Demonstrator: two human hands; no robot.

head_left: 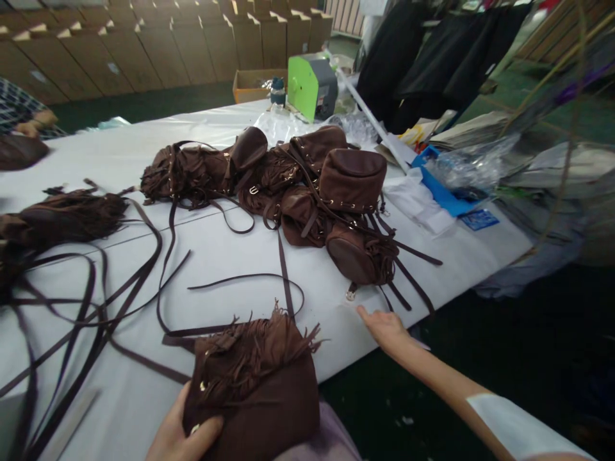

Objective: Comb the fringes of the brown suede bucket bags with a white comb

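Note:
My left hand grips the lower left side of a dark brown fringed bag, thumb on top near a metal eyelet. The bag lies tilted at the table's front edge, its fringe facing away from me. A long brown strap runs from behind it across the table. My right hand rests at the table edge, thumb stretched out and nothing visible in it. Just beyond it lie a small metal buckle and another brown bag with loose straps. The undersides of the right fingers are hidden.
Several brown bags are heaped across the white table. More bags and tangled straps lie left. Behind stand a green-and-grey machine and rows of cardboard boxes. A blue tray with plastic sits right. Another person's hand shows far left.

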